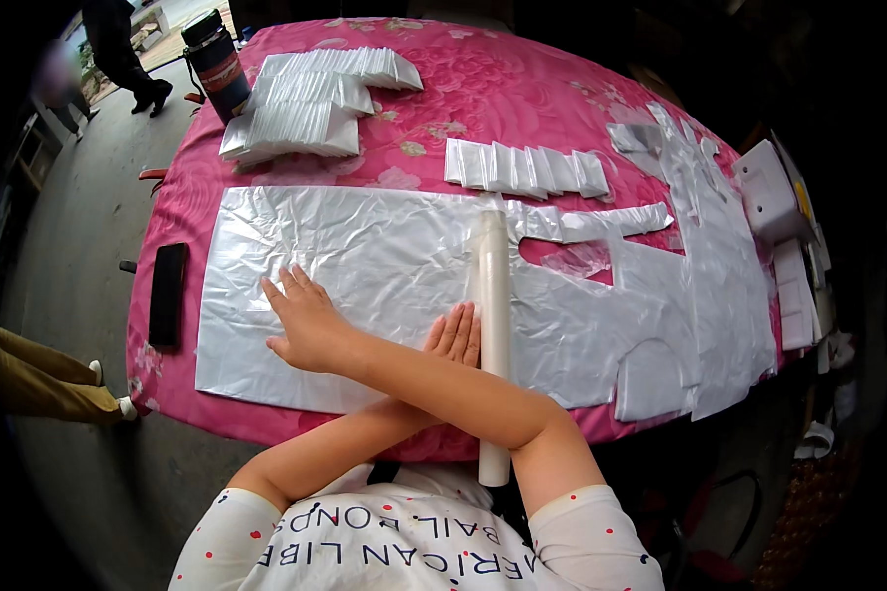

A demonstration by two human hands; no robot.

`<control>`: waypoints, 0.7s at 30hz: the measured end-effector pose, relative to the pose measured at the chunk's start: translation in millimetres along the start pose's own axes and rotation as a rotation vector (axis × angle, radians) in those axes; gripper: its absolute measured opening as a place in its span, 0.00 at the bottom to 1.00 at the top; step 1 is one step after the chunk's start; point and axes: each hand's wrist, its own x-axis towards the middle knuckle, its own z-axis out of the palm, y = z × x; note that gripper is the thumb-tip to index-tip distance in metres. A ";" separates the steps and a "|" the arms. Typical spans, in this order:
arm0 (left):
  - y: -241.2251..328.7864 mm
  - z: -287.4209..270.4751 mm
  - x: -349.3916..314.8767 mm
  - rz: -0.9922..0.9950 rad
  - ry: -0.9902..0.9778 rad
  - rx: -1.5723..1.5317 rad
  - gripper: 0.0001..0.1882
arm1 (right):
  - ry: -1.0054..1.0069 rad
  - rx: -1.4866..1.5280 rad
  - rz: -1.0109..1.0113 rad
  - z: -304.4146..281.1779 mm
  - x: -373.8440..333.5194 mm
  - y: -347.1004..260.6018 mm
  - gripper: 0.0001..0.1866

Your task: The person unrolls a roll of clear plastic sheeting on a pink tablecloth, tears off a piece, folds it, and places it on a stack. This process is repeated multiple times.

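My forearms cross over a stack of thin white plastic bags (365, 246) spread on the table. My right hand (310, 320), reaching across to the left, rests on the bags with its fingers spread. Under the right forearm passes my left arm; my left hand (453, 335) lies flat on the plastic, fingers stretched out, against a long whitish roller or tube (495, 295). That tube lies across the bags, and its near end juts past the table edge. To its right, more plastic bags (581, 335) with cut-out handles are spread.
Folded white bags (301, 128) sit in rows at the back left, with another row of folded bags (527, 169) at the back middle. A dark bottle (217, 74) and a black phone (168, 295) are leftward on the pink cloth (463, 89). White boxes (767, 192) stand right. People stand left.
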 end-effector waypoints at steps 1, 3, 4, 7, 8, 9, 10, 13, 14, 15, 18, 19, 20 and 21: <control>-2.9 -7.0 2.7 -0.053 0.032 -0.109 0.28 | -0.035 0.033 -0.035 -13.7 -13.2 -3.2 0.35; -10.5 -23.1 16.4 -0.130 0.094 -0.350 0.27 | 0.197 0.101 -0.203 -45.6 -54.0 5.7 0.32; -20.1 -26.4 23.1 -0.238 0.097 -0.579 0.26 | 0.287 0.059 -0.194 -62.8 -75.7 12.5 0.29; -52.9 -43.6 57.0 -0.552 0.103 -1.187 0.26 | 0.514 -0.059 -0.109 -99.8 -137.1 35.7 0.23; -60.5 -43.5 74.4 -0.640 0.088 -1.356 0.27 | 0.522 -0.072 -0.044 -105.8 -157.7 48.6 0.22; -66.8 -43.9 88.7 -0.728 0.077 -1.521 0.28 | 0.528 -0.083 0.014 -107.7 -175.1 60.5 0.22; -71.0 -40.0 100.4 -0.845 0.040 -1.578 0.28 | 0.511 -0.086 0.048 -106.1 -191.0 70.9 0.22; -84.2 -30.5 123.0 -1.108 -0.064 -1.739 0.31 | 0.429 -0.110 0.088 -102.9 -217.9 86.5 0.22; -87.3 -27.1 125.6 -1.150 -0.104 -1.771 0.31 | 0.390 -0.108 0.067 -101.4 -223.6 89.7 0.23; -90.1 -24.5 125.5 -1.192 -0.141 -1.802 0.32 | 0.349 -0.105 0.043 -100.4 -225.8 92.6 0.24; -94.2 -24.2 127.4 -1.248 -0.174 -1.750 0.29 | 0.249 -0.143 -0.003 -102.0 -228.7 98.9 0.27; -93.4 -28.6 128.0 -1.218 -0.147 -1.642 0.28 | 0.216 -0.181 -0.019 -102.7 -227.8 100.8 0.28; -93.4 -34.0 127.8 -1.189 -0.117 -1.533 0.26 | 0.181 -0.218 -0.036 -103.7 -224.7 102.7 0.29; -94.6 -40.8 126.4 -1.159 -0.084 -1.425 0.25 | 0.145 -0.254 -0.056 -105.0 -220.2 103.0 0.30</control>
